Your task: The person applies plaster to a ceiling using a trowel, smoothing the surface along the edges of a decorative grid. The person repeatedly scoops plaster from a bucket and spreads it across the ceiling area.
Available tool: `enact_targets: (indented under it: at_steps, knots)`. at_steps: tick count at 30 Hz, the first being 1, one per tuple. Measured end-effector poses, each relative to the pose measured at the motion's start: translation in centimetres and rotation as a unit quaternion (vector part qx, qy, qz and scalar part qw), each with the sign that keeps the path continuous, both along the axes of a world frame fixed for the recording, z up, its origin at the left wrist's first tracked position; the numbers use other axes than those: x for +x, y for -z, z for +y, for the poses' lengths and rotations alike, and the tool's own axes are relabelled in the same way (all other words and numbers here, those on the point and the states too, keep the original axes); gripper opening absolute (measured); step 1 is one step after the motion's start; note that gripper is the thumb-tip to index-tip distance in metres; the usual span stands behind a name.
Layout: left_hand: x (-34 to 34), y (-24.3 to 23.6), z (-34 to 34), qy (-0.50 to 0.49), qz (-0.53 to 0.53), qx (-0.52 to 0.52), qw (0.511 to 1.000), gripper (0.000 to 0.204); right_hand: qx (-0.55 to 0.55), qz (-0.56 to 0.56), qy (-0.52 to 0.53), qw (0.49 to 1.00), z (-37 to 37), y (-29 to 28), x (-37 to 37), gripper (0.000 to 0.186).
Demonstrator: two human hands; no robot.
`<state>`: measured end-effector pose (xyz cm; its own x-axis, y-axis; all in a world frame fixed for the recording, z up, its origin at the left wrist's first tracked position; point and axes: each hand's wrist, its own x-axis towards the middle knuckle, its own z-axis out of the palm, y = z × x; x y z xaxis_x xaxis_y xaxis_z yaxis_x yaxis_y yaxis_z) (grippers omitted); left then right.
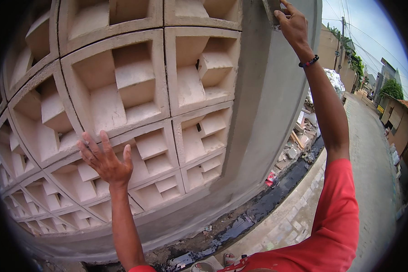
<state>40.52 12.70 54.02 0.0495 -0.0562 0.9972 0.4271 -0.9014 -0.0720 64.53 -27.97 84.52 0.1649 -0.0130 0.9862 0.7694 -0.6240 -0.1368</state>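
Note:
My left hand [109, 161] is open, fingers spread against the wall of pale, square breeze blocks [105, 118]. My right hand [293, 28] is raised at the top of the view, gripping a flat, mortar-smeared tool [272, 14], probably a trowel, beside the smooth grey plastered column [269, 90] that borders the blocks. The tool runs out of the frame, so its full shape is hidden.
A dark open drain [231, 238] runs along the wall's foot, beside a paved edge [290, 213] and narrow street [367, 172]. Rubble and sacks [299, 131] lie past the column. A container [203, 267] peeks in at the bottom. Buildings, greenery and overhead wires line the street.

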Motion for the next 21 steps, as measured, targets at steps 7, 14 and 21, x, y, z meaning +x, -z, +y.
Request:
enact_targets:
  at_steps: [7, 14, 21]
  knots:
    - [0.2, -0.1, -0.5, -0.01, -0.015, 0.009, 1.0, 0.069, -0.015, -0.042, -0.034, 0.998, 2.6, 21.3, -1.1, 0.053]
    - [0.3, 0.0, -0.2, -0.01, -0.004, 0.024, 1.0, 0.069, 0.067, 0.013, -0.073, 0.995, -0.6, 21.3, -2.6, 0.049]
    - [0.7, -0.2, -0.3, -0.008, -0.007, 0.033, 0.999, 0.068, 0.019, -0.007, -0.038, 0.999, 1.6, 20.5, 1.1, 0.054]
